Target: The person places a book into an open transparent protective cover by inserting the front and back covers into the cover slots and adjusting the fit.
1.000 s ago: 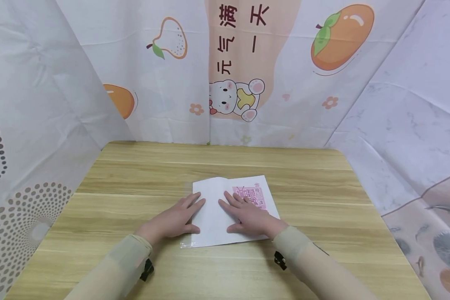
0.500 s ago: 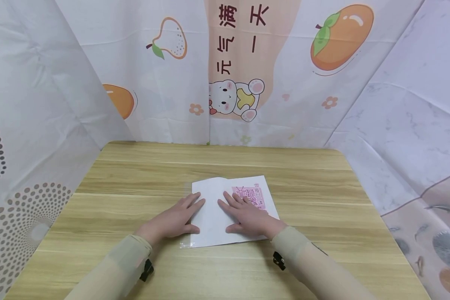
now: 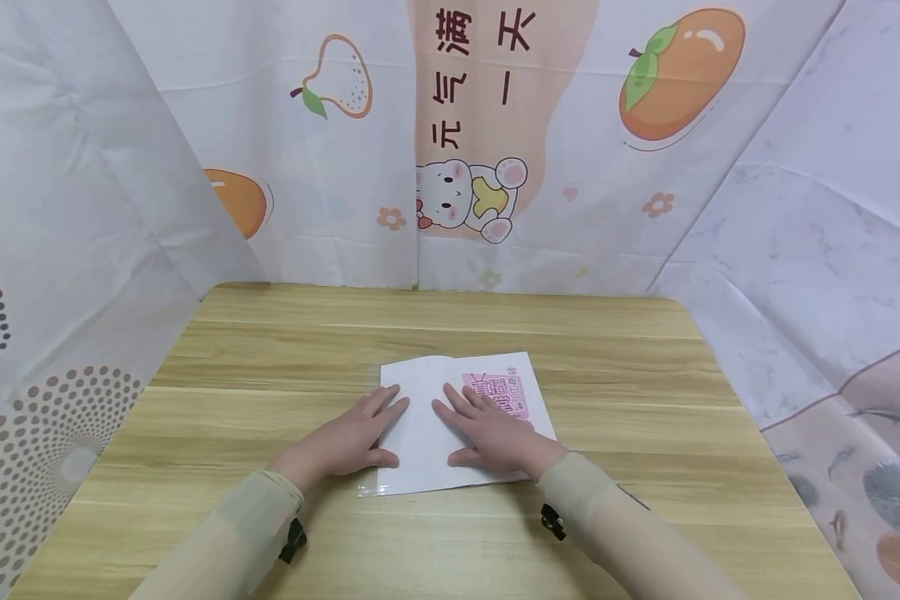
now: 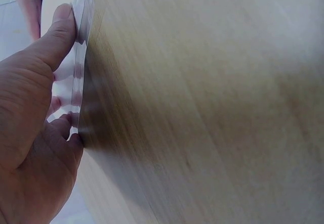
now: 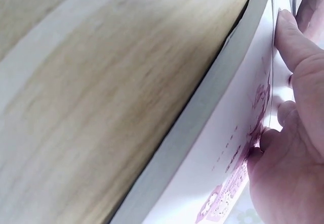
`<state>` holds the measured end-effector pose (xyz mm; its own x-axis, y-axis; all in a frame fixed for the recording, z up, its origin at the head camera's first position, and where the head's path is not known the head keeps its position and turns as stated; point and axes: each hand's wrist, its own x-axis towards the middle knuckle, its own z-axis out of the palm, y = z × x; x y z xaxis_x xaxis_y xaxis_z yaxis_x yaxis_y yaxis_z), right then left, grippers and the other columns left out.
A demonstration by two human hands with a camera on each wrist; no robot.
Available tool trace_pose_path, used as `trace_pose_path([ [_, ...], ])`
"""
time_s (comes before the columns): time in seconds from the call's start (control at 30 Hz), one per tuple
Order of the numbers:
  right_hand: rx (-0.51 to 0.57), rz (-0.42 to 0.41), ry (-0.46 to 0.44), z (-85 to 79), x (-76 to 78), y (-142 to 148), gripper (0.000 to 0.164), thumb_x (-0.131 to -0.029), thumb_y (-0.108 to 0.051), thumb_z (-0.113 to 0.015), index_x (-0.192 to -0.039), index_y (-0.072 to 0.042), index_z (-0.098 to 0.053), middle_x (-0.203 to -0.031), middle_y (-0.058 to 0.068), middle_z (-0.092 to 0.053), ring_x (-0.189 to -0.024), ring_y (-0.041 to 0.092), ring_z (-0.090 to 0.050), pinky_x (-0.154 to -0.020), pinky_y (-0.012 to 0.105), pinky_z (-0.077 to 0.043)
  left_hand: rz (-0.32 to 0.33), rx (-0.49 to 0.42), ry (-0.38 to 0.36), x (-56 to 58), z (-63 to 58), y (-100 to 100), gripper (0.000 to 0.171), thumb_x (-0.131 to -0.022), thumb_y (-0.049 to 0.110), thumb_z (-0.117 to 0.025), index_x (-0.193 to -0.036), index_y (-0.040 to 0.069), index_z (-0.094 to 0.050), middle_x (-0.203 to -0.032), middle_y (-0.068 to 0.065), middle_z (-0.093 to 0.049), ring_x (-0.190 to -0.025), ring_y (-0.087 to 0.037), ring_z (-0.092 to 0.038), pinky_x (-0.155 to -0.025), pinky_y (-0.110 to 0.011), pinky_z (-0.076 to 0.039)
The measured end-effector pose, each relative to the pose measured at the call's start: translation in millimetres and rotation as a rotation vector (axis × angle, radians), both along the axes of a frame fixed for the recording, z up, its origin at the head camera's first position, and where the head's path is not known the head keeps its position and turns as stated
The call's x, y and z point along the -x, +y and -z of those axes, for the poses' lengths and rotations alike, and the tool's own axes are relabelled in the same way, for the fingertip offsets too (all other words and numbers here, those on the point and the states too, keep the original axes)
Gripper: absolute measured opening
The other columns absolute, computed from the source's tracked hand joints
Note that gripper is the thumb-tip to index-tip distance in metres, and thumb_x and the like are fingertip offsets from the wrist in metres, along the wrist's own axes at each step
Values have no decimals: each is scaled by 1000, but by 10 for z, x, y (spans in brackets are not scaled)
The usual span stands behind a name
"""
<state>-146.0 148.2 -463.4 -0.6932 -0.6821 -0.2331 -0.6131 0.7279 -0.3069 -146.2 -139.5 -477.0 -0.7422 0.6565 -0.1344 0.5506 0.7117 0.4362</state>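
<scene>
A flat white packet [image 3: 423,450], thick as a book and printed with pink lettering on its right part, lies on the wooden table. Along its left edge runs a clear plastic strip [image 3: 369,482]. The left hand [image 3: 352,435] rests on the left edge with fingers spread and straight; in the left wrist view its thumb [image 4: 62,29] lies along the plastic margin. The right hand [image 3: 495,433] lies flat across the middle, partly covering the pink print [image 5: 260,100]. Its thumb [image 5: 291,37] presses on the upper surface in the right wrist view. Both palms hide parts of the packet.
The wooden table [image 3: 270,333] reaches back to a printed curtain [image 3: 307,208] with fruit drawings. White patterned cloth [image 3: 67,250] hangs at the left, and marbled cloth [image 3: 787,233] at the right. Dark straps [image 3: 292,540] show at both wrists.
The right hand and forearm have shifted very slightly left over the packet. The left hand stays in place, and the packet lies practically as before.
</scene>
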Motion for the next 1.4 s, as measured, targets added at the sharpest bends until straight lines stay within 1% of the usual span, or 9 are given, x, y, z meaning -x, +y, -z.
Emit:
trace_pose_path([
  [0.2,13,6,-7,-9,-11,-14,84,-99,-48,-62,-165,-18,-19,-172,11,-6,-156,41,-9,-125,54,-16,-8,-8,-9,-8,-7,-5,85,-95,43,-71,-161,7,-29,-169,-19,-16,-153,-44,-20,-120,-58,-28],
  [0.47,0,9,1,5,-11,-29,84,-100,-50,-60,-165,-20,-18,-172,9,-5,-157,39,-9,-126,52,-16,-3,-6,-1,-6,-5,-9,86,-95,44,-70,-161,7,-29,-169,-19,-16,-153,-44,-20,-120,-58,-27],
  [0.77,-9,-11,24,-35,-22,-76,82,-101,-48,-59,-165,-15,-21,-172,14,-9,-155,43,-13,-125,54,-18,2,-14,-2,-6,-14,-7,87,-95,44,-71,-161,6,-29,-168,-21,-16,-152,-46,-21,-120,-59,-28],
  [1.03,-7,-12,34,-45,-25,-91,82,-101,-49,-59,-164,-14,-22,-171,14,-10,-155,44,-14,-125,55,-19,-5,-16,-7,-8,-16,-1,86,-95,43,-71,-161,5,-30,-168,-21,-16,-153,-46,-20,-120,-60,-26],
  [1.4,-16,-8,37,-9,-25,-115,82,-101,-50,-58,-165,-15,-21,-171,14,-9,-155,44,-13,-125,54,-18,-3,-3,-15,-12,-21,8,86,-95,44,-70,-161,5,-30,-169,-20,-15,-154,-44,-18,-122,-59,-22],
])
